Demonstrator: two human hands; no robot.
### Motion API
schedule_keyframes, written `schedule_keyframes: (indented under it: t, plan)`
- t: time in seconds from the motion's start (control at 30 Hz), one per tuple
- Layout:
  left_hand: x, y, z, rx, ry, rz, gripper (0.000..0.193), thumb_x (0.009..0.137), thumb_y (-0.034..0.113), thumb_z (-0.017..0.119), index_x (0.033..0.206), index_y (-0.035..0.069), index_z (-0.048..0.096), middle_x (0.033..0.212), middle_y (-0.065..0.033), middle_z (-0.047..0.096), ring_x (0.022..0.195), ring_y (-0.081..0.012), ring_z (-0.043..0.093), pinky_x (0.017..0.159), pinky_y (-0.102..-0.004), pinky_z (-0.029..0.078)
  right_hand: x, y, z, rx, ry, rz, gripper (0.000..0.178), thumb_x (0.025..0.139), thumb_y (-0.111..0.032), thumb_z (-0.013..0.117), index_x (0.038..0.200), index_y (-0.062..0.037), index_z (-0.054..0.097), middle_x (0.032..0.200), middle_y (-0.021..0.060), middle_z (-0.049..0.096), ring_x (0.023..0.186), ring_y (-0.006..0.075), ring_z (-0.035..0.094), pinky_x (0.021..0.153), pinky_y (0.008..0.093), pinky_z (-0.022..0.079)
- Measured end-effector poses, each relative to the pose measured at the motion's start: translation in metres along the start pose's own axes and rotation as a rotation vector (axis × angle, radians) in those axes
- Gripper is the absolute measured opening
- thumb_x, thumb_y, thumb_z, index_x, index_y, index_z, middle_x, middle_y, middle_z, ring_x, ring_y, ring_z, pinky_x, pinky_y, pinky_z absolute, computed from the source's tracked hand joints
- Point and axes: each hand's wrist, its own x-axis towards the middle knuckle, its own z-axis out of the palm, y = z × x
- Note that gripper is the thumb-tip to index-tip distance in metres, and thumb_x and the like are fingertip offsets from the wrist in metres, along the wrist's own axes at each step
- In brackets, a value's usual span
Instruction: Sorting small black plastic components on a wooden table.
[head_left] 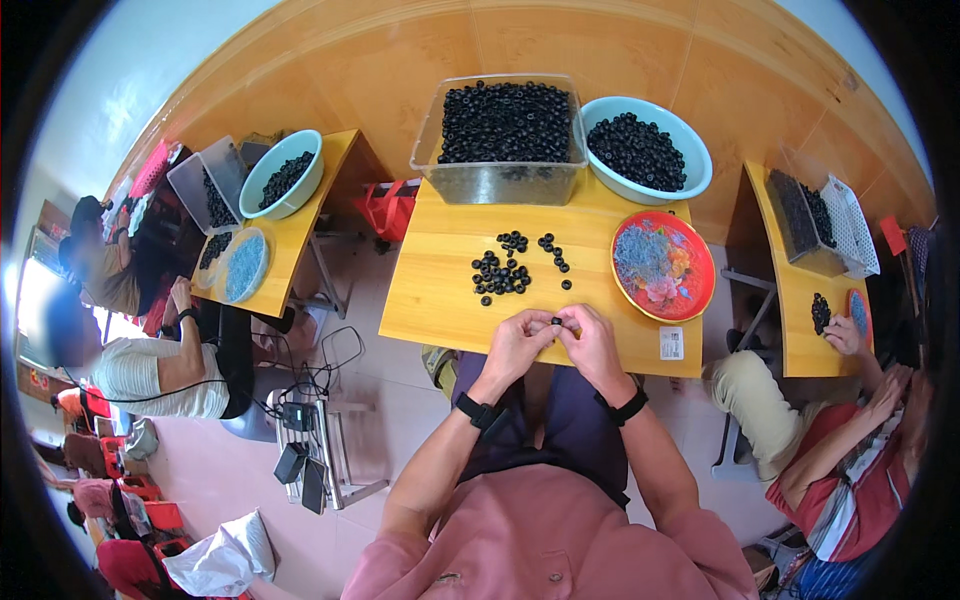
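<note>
Over the front edge of the yellow table (430, 270), my two hands meet around one small black ring-shaped part (556, 322). My left hand (520, 340) pinches it from the left. From the other side, my right hand (594, 345) has its fingertips closed on the same part. Just beyond my hands lies a loose pile of matching black rings (500, 275), with a few more strung out to its right. A red flowered tray (703, 290) holding many small bluish-grey pieces (640, 250) sits to the right.
At the back stand a clear plastic bin (500, 183) and a light-blue basin (697, 190), both full of black rings. People work at side tables left (275, 285) and right (800, 345). A metal stool (330, 455) with cables stands on the floor at left.
</note>
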Motion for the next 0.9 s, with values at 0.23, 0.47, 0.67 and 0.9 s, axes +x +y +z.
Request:
schedule_keyframes:
  t: [0.23,0.47,0.67,0.9]
  plan:
    - [0.016,-0.002,-0.001,0.012,-0.077,-0.091,0.024,0.094,0.015,0.075,0.104,-0.006,0.070,0.083,-0.0051,0.071,0.071,-0.0079,0.065,0.063,-0.0219,0.052,-0.006,0.023,0.005,0.026,0.069,0.019,0.018,0.086,-0.001,0.072,0.101,-0.0003,0.062,0.088,0.0113,0.068,0.076,0.0216,0.070,0.069,0.0339,0.056]
    - [0.021,-0.017,0.004,-0.024,-0.055,-0.050,0.023,0.093,0.014,0.075,0.102,-0.007,0.070,0.081,-0.0057,0.071,0.070,-0.0079,0.065,0.063,-0.0225,0.052,-0.006,0.026,0.004,0.022,0.011,-0.050,0.019,0.083,0.001,0.069,0.101,-0.0007,0.064,0.090,0.0125,0.067,0.080,0.0246,0.070,0.074,0.0358,0.055]
    - [0.016,-0.019,0.004,0.082,0.009,0.003,0.017,0.093,0.010,0.071,0.100,-0.005,0.072,0.078,-0.0035,0.070,0.067,-0.0065,0.061,0.060,-0.0218,0.049,-0.008,0.026,0.012,-0.050,0.051,-0.096,0.020,0.082,0.001,0.065,0.102,-0.0012,0.064,0.088,0.0144,0.064,0.080,0.0303,0.066,0.072,0.0388,0.053]
    - [0.019,-0.015,0.004,0.090,-0.033,0.059,0.016,0.092,0.007,0.073,0.100,-0.006,0.070,0.082,-0.0052,0.072,0.069,-0.0081,0.063,0.062,-0.0220,0.051,-0.010,0.021,0.007,-0.082,0.043,-0.103,0.020,0.081,0.001,0.064,0.101,-0.0015,0.064,0.085,0.0139,0.063,0.076,0.0292,0.064,0.070,0.0397,0.052]
